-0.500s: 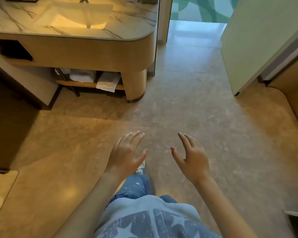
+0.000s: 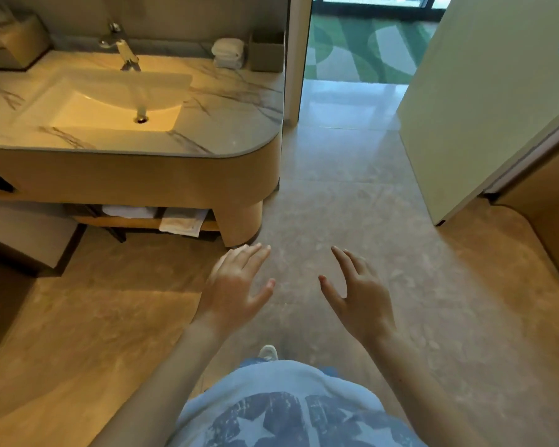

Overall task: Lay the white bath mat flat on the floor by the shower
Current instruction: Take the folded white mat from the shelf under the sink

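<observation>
Marble desk [image 2: 226,124] with a sunken sink [image 2: 110,104] and chrome faucet [image 2: 126,53] fills the upper left; a rolled white towel [image 2: 228,52] sits at its back right corner. On the shelf [image 2: 149,223] below, a folded white cloth [image 2: 184,221] hangs over the edge; whether it is the bath mat, I cannot tell. Left hand [image 2: 233,291] and right hand [image 2: 359,298] hover over the tiled floor [image 2: 352,204], each grip spread and empty. An open door [image 2: 465,108] stands right.
</observation>
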Motion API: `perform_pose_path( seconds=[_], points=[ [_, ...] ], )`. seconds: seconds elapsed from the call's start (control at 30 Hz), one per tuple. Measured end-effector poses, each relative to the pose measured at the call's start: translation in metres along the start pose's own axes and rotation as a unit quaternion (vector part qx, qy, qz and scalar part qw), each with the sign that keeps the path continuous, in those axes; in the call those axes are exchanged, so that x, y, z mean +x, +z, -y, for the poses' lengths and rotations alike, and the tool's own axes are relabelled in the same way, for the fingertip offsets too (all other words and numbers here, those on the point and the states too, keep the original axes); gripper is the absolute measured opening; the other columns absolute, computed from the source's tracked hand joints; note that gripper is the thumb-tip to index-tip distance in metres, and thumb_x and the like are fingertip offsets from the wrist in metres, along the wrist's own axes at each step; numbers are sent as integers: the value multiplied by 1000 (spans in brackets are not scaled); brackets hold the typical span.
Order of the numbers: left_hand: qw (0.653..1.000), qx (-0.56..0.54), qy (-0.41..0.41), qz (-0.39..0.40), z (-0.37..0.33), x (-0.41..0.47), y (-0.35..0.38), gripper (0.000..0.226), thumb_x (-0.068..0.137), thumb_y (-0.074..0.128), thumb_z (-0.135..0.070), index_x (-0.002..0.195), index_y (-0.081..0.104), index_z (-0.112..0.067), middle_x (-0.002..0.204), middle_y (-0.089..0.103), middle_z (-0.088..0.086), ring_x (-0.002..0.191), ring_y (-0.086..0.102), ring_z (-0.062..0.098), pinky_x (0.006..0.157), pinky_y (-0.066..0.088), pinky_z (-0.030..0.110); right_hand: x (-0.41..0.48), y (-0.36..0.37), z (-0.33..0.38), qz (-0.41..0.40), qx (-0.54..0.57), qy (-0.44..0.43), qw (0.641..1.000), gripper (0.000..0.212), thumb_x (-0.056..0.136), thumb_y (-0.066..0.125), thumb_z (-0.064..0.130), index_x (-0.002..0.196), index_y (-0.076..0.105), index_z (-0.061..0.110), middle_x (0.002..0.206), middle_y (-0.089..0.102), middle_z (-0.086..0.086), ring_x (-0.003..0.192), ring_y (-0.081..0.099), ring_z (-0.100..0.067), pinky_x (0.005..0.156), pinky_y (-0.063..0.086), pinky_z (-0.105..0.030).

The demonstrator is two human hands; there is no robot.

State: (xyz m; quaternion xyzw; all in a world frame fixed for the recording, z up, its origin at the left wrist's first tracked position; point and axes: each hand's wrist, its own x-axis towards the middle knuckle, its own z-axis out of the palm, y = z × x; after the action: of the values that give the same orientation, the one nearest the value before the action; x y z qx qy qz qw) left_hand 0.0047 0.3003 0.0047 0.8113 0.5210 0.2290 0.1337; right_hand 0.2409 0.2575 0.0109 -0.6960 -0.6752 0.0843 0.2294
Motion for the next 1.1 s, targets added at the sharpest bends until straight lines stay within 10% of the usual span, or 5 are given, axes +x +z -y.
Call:
perform_pose_path(
  seconds=[0.63,1.1],
  points=[
    [975,18,-209,-77,56,232,12,56,87,46,-44,134,56,-15,135,58,5,126,49,23,106,36,38,341,50,-22,61,48,-219,973,57,91,53,47,134,56,10,128,62,-7,123,52,-30,100,45,-45],
    [913,42,-378,-151,145,199,-31,57,90,46,-46,139,51,-16,139,53,3,131,44,18,105,41,37,414,129,97,181,56,-358,914,60,94,41,52,142,46,17,140,54,-6,134,40,-29,111,34,-48]
  ],
)
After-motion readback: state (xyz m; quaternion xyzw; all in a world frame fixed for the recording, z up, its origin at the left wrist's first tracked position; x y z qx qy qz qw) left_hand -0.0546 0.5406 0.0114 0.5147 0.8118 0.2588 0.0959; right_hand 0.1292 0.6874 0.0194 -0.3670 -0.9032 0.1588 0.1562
